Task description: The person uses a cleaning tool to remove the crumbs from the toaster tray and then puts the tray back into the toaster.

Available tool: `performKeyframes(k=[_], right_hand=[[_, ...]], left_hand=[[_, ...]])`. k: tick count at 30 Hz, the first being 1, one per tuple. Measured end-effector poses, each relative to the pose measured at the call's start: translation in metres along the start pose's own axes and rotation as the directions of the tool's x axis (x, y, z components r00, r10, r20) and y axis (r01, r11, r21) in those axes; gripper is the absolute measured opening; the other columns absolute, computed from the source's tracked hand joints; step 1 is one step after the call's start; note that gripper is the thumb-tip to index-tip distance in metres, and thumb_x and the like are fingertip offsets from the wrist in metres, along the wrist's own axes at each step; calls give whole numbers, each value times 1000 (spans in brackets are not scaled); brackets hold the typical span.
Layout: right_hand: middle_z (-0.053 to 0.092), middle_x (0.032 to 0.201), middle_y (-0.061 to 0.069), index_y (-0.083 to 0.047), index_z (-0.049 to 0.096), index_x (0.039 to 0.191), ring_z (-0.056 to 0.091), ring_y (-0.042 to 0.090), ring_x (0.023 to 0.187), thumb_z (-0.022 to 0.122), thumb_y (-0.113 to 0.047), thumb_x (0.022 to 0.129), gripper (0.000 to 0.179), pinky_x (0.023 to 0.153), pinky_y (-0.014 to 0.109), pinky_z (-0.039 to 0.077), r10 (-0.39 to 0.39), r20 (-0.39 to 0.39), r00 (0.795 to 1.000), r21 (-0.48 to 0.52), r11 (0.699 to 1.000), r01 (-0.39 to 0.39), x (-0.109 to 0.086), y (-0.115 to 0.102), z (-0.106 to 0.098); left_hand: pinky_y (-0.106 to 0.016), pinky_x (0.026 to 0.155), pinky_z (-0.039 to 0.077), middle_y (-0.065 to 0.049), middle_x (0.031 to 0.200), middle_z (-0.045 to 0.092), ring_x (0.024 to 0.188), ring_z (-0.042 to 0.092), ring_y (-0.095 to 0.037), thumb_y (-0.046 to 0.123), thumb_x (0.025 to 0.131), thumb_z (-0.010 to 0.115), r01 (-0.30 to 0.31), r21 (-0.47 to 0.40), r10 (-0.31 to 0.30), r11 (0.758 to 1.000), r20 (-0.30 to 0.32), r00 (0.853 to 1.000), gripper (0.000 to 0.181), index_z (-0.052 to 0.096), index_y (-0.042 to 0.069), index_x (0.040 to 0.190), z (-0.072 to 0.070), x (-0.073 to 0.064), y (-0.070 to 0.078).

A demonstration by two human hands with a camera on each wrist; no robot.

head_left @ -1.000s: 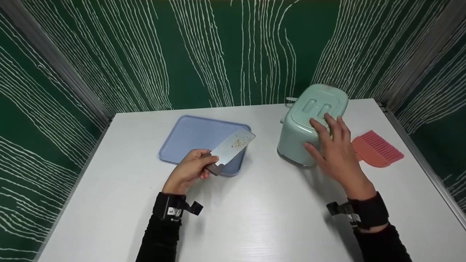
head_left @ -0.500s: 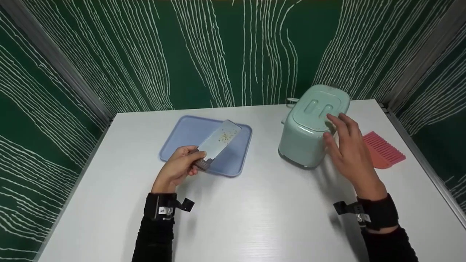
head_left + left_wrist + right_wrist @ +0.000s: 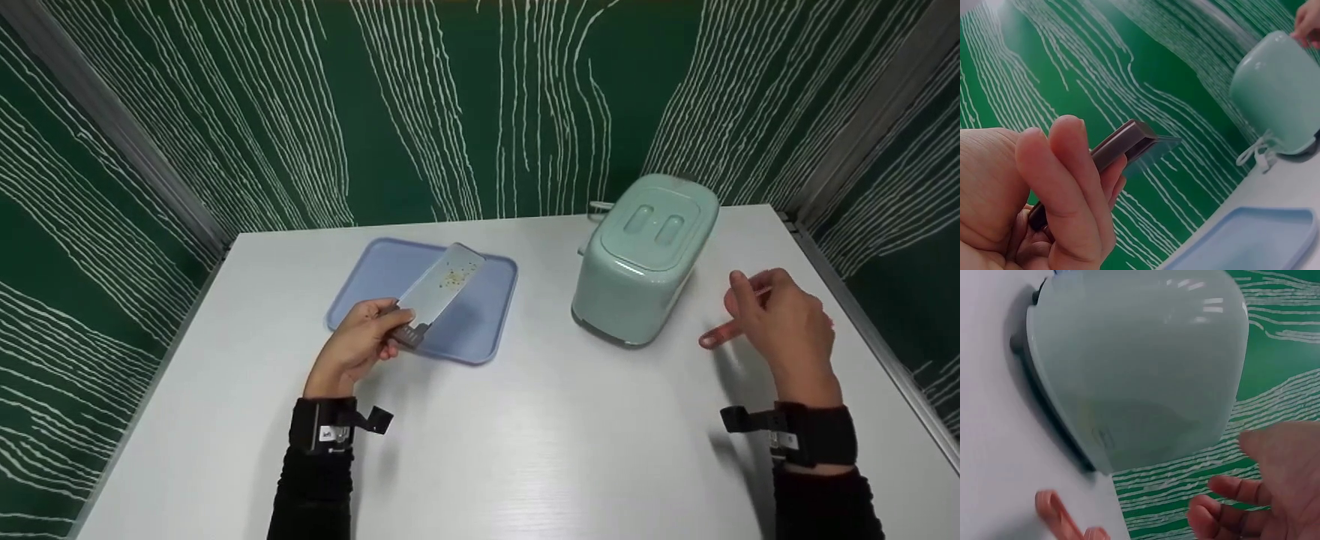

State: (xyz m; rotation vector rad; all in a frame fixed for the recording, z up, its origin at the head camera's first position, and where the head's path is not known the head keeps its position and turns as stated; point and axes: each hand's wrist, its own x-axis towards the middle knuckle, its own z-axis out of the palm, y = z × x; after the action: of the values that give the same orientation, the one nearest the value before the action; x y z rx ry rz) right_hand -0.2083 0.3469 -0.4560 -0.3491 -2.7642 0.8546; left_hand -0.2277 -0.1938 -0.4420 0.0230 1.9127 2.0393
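Observation:
My left hand [image 3: 358, 341] grips a cleaver [image 3: 441, 281] by its dark brown handle, thumb on top. The broad grey blade, specked with brown spots, slants up over the blue tray [image 3: 480, 346]. In the left wrist view the fingers curl round the handle [image 3: 1123, 143]. My right hand [image 3: 787, 330] is to the right of a mint-green toaster [image 3: 630, 296], its fingers loosely bent and nothing seen between them. Beneath that hand lies a red brush with ridged bristles, mostly hidden; its orange handle [image 3: 721, 334] pokes out at the left, also visible in the right wrist view [image 3: 1058, 514].
Tray, toaster and brush all rest on a white table [image 3: 525, 450]. A white cord [image 3: 1258, 154] lies at the toaster's base. Green walls [image 3: 420, 97] with wavy white lines rise at the back and both sides.
My right hand has left the toaster's top and moved right, over the brush. The left hand has shifted slightly left with the cleaver, its blade now farther over the tray.

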Motion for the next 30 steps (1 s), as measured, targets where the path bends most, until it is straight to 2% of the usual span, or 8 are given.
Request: performKeyframes(k=[3, 7, 12, 15, 19, 21, 26, 30], right_hand=[[69, 92, 21, 3, 68, 110, 60, 39, 85, 42, -69, 106, 77, 62, 42, 41, 68, 92, 993, -47, 997, -64, 1, 12, -1], [72, 76, 11, 1, 72, 87, 57, 28, 71, 47, -75, 102, 82, 54, 36, 40, 153, 196, 969, -70, 987, -142, 2, 24, 2], [67, 68, 6, -2, 65, 81, 55, 24, 63, 44, -78, 101, 81, 52, 36, 40, 215, 283, 934, -119, 975, -189, 2, 37, 7], [61, 64, 5, -5, 65, 75, 53, 23, 62, 45, -76, 101, 78, 53, 35, 40, 233, 304, 924, -157, 969, -193, 3, 44, 11], [54, 60, 3, -9, 59, 67, 52, 24, 62, 55, -67, 102, 68, 53, 35, 39, 240, 292, 926, -184, 964, -192, 4, 49, 17], [53, 61, 3, -10, 57, 68, 52, 25, 63, 58, -63, 101, 63, 53, 36, 39, 244, 286, 927, -180, 963, -199, 4, 50, 19], [58, 64, 4, -7, 62, 74, 55, 25, 67, 60, -63, 100, 62, 55, 35, 42, 268, 311, 912, -146, 961, -233, 3, 55, 17], [59, 63, 4, -5, 64, 75, 55, 25, 66, 58, -65, 101, 66, 54, 35, 42, 270, 320, 908, -130, 962, -240, 3, 59, 16]], left_hand=[[-12, 39, 40, 3, 67, 69, 41, 53, 0, 9, 107, 59, 0, -9, 0, 1000, 3, 1000, 22, 57, -8, 121, 0, 0, 0], [-12, 38, 41, 4, 65, 67, 40, 53, 1, 8, 107, 59, -4, -12, 4, 1000, 10, 1000, 29, 56, -11, 128, -1, 0, 0], [-11, 39, 41, 5, 66, 68, 40, 53, 1, 8, 108, 58, -3, -15, 3, 1000, 17, 1000, 35, 54, -14, 134, -1, -1, 0], [-11, 39, 40, 4, 66, 68, 41, 53, 1, 9, 108, 58, -4, -13, 5, 1000, 19, 1000, 33, 55, -13, 132, -1, -1, 0], [-12, 39, 41, 4, 66, 68, 41, 53, 0, 8, 108, 58, -12, -12, 12, 1000, 11, 1000, 23, 59, -9, 123, -1, -2, 1], [-12, 39, 41, 3, 66, 68, 41, 53, 0, 8, 107, 59, -16, -15, 16, 1000, 5, 1000, 17, 60, -7, 117, -1, -2, 1], [-12, 39, 41, 3, 65, 67, 40, 54, 0, 6, 106, 60, -22, -28, 22, 999, 0, 1000, 7, 61, -1, 106, -1, -2, 1], [-12, 39, 40, 2, 65, 68, 40, 53, 0, 6, 106, 61, -18, -35, 18, 999, -1, 1000, 8, 63, -2, 109, 0, -2, 1]])
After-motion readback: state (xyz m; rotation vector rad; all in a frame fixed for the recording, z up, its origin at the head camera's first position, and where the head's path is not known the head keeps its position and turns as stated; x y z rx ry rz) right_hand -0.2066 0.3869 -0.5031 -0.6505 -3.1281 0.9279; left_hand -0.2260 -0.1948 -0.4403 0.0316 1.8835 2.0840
